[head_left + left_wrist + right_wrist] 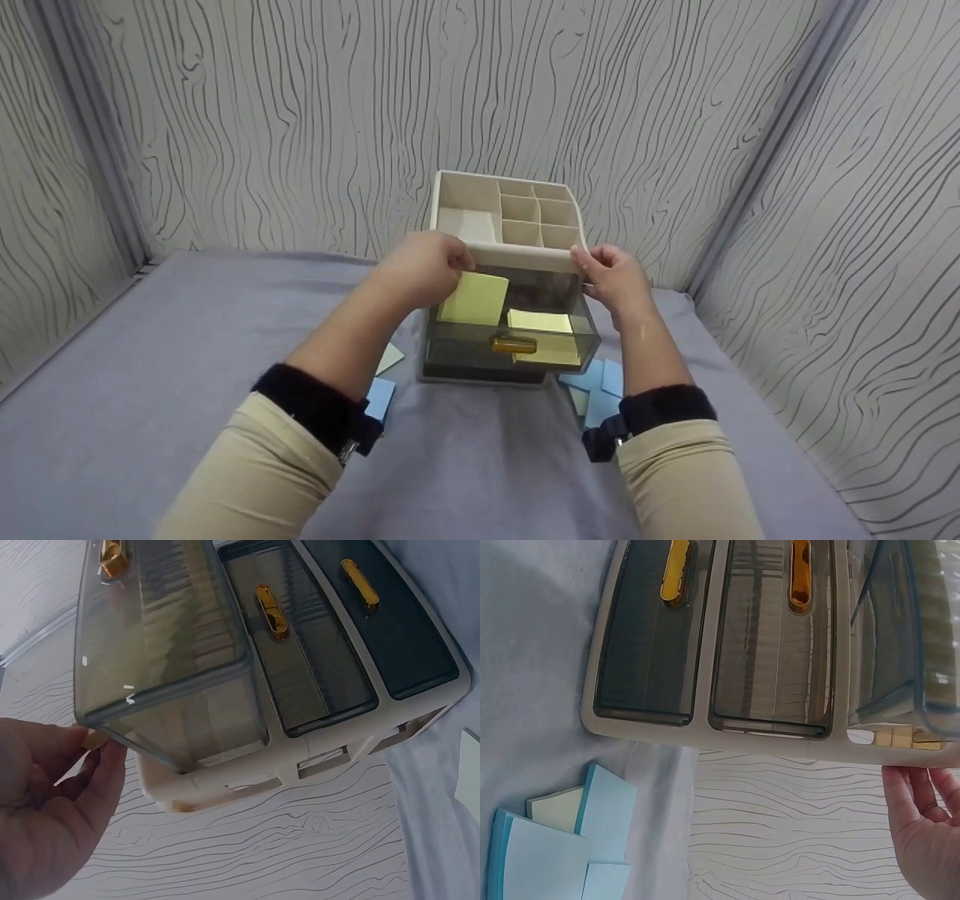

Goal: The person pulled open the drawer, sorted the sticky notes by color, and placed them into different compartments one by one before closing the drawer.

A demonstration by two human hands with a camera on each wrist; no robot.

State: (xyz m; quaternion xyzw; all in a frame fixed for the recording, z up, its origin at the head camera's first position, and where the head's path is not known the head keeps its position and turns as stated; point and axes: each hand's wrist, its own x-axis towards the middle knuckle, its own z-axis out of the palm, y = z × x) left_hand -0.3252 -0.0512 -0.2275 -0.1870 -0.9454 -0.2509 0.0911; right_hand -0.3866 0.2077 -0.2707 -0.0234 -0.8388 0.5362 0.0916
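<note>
Organizer point(504, 225): cream, compartmented top, three smoky drawers, standing on the grey cloth point(187, 360). Top drawer point(517, 330) pulled out, yellow notes point(474, 298) inside. Left hand point(421, 266) and right hand point(616, 276) curl fingers on the organizer's front corners (apparently steadying it). Blue notes point(562, 840) lie beside the base.

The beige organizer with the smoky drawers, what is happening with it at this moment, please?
A person holds the beige plastic desk organizer at its top front edge, left hand and right hand on either side. Its top smoky transparent drawer with a gold handle is pulled out and holds yellow sticky notes. Blue paper notes lie on the grey cloth.
</note>
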